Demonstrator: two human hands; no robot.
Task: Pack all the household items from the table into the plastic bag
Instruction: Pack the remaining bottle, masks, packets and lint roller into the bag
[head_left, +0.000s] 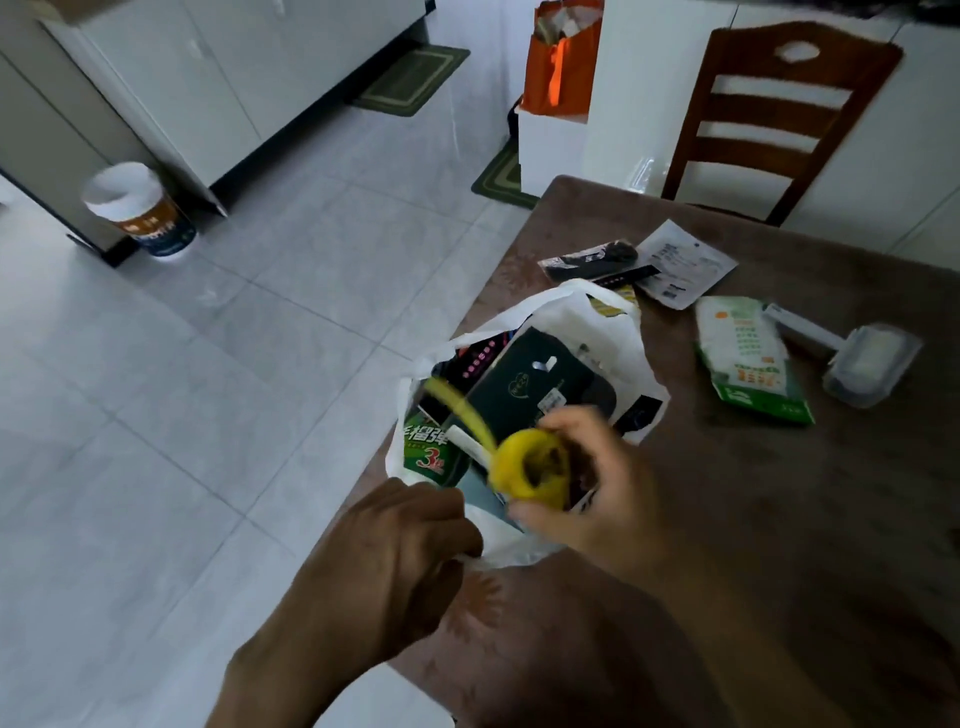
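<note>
Gripping a yellow looped item (530, 467) between curled fingers (550, 519) and thumb, the person's right hand (597, 488) hovers over the open mouth of a white plastic bag (597, 322) at the near left edge of a brown patterned table (779, 519); motion blur hides what the yellow thing is, though a thin yellow strip trails from it up and to the left. The left hand (395, 551), knuckles up and forearm reaching in from the lower left, is closed in a tight pinch on the bag's near rim, holding it open. Inside the bag lie a dark green flat packet (524, 384), a green-and-red printed pack (428, 452) and a black packet with pink lettering (480, 358). Still on the table beyond the bag: a black sleeve-like item (592, 257), a white sachet (680, 265), a green-and-white pouch (748, 358) and a clear-cased brush with a white handle (857, 358). A wooden chair (779, 119) stands at the far side.
</note>
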